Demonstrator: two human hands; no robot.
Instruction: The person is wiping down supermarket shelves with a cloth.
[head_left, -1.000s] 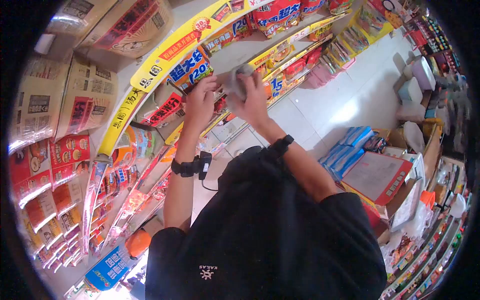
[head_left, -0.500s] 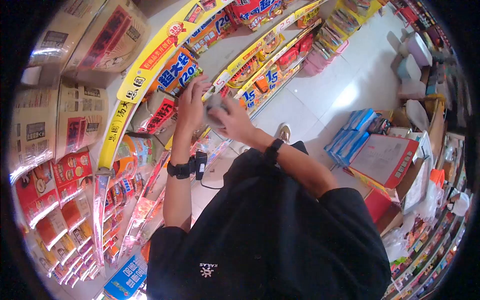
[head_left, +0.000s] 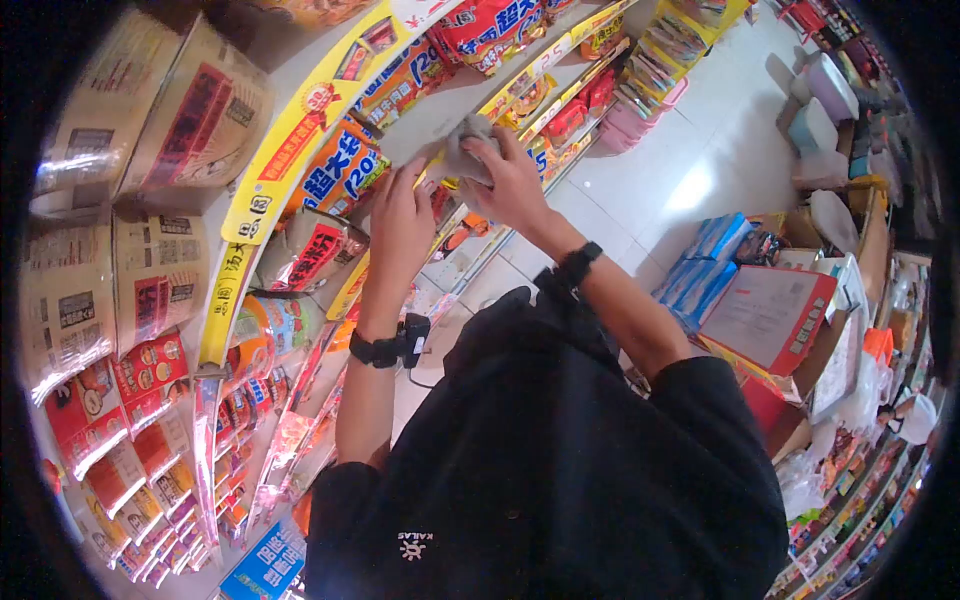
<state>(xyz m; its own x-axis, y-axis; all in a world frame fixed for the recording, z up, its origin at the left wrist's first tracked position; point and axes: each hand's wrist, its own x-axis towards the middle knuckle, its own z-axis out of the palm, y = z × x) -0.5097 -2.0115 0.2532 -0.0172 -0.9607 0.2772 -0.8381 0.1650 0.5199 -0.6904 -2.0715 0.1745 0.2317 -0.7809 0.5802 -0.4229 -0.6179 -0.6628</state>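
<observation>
My right hand (head_left: 508, 188) grips a crumpled grey cloth (head_left: 462, 150), pressed against the shelf near its yellow price strip (head_left: 535, 68). Beside it, to the left, my left hand (head_left: 402, 222) rests at the shelf's front edge with its fingers stretched out and nothing visible in them. Just left of that hand stands an orange and blue noodle packet (head_left: 338, 172). A packet with a red label (head_left: 318, 255) lies on the shelf nearer to me.
Red and blue noodle bags (head_left: 490, 32) stand farther along the shelf. Cartons (head_left: 205, 110) fill the upper left. A pink basket (head_left: 640, 125) is on the tiled floor (head_left: 660, 190). At right are blue packs (head_left: 705, 262) and a red-edged box (head_left: 768, 315).
My right hand has moved the cloth farther along the shelf, up and to the right in view. The left hand has shifted slightly towards me, and the camera view has shifted a little.
</observation>
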